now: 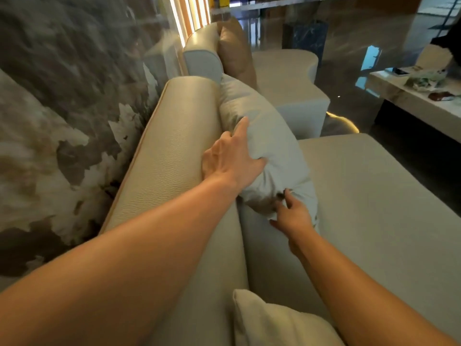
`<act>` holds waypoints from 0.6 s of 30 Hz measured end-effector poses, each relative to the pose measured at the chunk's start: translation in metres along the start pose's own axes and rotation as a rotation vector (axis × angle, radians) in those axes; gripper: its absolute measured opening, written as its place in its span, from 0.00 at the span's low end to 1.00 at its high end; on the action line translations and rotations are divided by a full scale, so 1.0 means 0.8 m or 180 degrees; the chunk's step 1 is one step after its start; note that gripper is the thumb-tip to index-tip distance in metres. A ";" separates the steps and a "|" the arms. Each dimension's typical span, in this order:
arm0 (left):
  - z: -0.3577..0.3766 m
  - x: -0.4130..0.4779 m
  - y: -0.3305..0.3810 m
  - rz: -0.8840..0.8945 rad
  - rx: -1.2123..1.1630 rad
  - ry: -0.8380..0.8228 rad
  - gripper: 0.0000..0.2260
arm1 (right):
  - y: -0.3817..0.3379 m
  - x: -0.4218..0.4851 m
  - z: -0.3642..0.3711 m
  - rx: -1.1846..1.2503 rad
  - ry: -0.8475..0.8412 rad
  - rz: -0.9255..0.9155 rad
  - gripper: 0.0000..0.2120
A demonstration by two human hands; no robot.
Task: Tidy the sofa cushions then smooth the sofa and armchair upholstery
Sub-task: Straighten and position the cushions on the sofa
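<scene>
A pale grey cushion (269,136) leans upright against the cream sofa backrest (172,146). My left hand (229,156) grips its top rear edge, thumb pressed into the fabric and fingers behind it. My right hand (291,211) pinches the cushion's lower near corner. The wide sofa seat (369,196) stretches to the right. A second cream cushion (272,323) lies at the bottom, close to me. A tan cushion (235,48) stands against the farther backrest section (203,56).
A marble wall (62,108) runs along the left behind the sofa. A low white table (409,101) with small items stands at the right across glossy dark floor (386,33). A rounded sofa section (289,71) lies beyond.
</scene>
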State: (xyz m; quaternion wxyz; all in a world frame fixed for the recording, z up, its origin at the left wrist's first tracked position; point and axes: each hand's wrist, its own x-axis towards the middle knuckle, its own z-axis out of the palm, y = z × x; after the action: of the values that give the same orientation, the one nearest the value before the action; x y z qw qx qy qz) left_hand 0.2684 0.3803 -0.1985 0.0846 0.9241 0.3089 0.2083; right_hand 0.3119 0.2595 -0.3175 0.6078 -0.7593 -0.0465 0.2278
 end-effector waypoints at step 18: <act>-0.031 -0.042 0.006 -0.0089 0.0422 -0.0672 0.30 | 0.036 -0.108 -0.197 -0.3066 -0.0740 0.0073 0.21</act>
State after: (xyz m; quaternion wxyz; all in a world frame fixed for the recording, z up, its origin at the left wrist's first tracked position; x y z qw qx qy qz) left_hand 0.2358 0.3567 -0.1860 0.0582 0.9401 0.3243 0.0878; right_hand 0.2926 0.0799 -0.2947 0.1761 -0.9240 -0.2056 0.2702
